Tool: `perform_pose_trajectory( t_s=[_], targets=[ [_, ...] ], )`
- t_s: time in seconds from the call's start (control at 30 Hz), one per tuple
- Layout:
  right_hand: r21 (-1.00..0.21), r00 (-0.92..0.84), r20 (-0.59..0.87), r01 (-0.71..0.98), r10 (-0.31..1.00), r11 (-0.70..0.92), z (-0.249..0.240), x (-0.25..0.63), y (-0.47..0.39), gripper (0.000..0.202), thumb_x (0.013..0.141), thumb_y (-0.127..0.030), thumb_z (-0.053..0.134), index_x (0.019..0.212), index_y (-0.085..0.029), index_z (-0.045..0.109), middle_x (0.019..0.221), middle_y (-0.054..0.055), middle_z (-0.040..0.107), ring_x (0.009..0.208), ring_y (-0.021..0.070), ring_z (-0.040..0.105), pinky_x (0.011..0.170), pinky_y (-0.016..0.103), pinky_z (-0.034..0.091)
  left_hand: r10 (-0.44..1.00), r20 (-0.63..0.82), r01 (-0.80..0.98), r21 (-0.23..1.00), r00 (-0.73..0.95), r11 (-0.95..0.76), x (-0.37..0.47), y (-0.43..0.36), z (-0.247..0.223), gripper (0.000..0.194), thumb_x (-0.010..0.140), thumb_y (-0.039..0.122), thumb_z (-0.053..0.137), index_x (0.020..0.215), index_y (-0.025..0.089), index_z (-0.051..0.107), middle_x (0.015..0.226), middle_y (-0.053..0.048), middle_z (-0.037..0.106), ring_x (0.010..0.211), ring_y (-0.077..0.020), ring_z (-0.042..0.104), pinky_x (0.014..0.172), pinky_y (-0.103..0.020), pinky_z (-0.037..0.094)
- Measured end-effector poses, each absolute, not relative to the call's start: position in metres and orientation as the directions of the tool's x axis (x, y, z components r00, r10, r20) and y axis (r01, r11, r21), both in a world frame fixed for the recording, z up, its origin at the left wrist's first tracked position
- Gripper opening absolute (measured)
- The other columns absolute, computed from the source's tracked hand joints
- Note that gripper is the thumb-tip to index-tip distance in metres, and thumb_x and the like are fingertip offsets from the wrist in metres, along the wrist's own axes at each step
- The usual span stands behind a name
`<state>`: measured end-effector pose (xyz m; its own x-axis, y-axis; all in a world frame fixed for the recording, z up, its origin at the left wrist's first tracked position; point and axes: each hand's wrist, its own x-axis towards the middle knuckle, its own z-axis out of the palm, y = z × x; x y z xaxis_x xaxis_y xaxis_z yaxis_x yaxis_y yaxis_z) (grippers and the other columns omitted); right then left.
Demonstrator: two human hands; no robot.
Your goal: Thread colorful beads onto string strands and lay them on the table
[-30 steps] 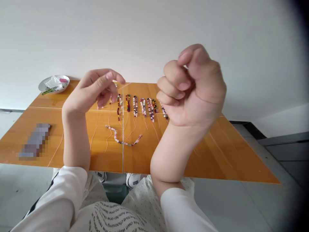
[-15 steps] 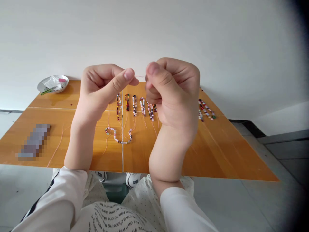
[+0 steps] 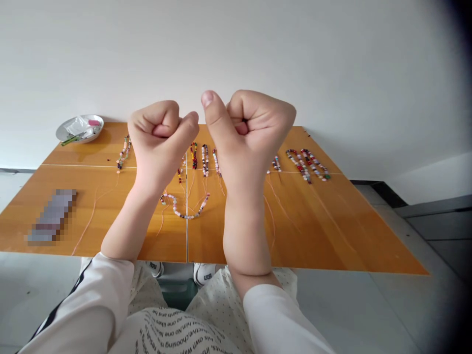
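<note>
My left hand (image 3: 158, 132) is raised above the table, fingers curled in and thumb pressed along them. Close beside it on the right, my right hand (image 3: 247, 128) is also closed, its thumb pointing up. What either hand grips, if anything, is hidden or too small to make out. Below and between my forearms, a curved string of small beads (image 3: 190, 216) lies near the table's front. Behind my hands are several bead loops, among them a red and yellow one (image 3: 194, 156) and a pale one (image 3: 205, 161), partly covered by my hands.
The orange-brown table (image 3: 332, 236) stands against a white wall. A plate (image 3: 96, 132) with plastic wrapping sits at the back left, and a blurred-out flat object (image 3: 53, 216) at the front left. More bead loops (image 3: 315, 164) lie at the right, and loose orange threads trail across the tabletop.
My hands have rolled into tighter fists, thumbs tilted upward. The right one has shifted slightly left. The thread seen between them is no longer visible. The curved bead string's right end has moved slightly right.
</note>
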<state>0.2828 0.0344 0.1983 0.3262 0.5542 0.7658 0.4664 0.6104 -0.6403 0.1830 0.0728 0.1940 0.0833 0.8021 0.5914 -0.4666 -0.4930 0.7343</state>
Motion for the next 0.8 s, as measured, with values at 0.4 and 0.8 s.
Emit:
perform_pose_trajectory(
  t_s=[0.4,0.8],
  targets=[
    [-0.802,0.238,0.469,-0.289,0.851,0.523,0.196,0.262,0.042,0.076,0.075,-0.053,0.080,0.054,-0.019,0.015,0.050,-0.007,0.012,0.046,0.0065,0.010,0.045,0.030,0.010,0.847,0.332,-0.545,0.836,0.416,-0.060,0.172,0.095,0.192,0.049,0.075,0.018,0.063,0.066,0.022,0.015,0.053,0.007,0.006,0.040,-0.0040,0.014,0.037,-0.023,0.018],
    [-0.727,0.447,0.498,-0.252,0.743,0.638,0.183,0.256,0.055,0.067,0.079,-0.023,0.073,0.065,-0.021,0.007,0.061,-0.006,0.007,0.049,0.0070,0.008,0.043,0.025,0.016,0.901,0.386,-0.717,0.684,0.199,-0.135,0.185,0.087,0.194,0.061,0.083,0.012,0.064,0.067,0.021,0.007,0.057,0.007,0.005,0.046,-0.0035,0.002,0.040,-0.025,0.003]
  ],
)
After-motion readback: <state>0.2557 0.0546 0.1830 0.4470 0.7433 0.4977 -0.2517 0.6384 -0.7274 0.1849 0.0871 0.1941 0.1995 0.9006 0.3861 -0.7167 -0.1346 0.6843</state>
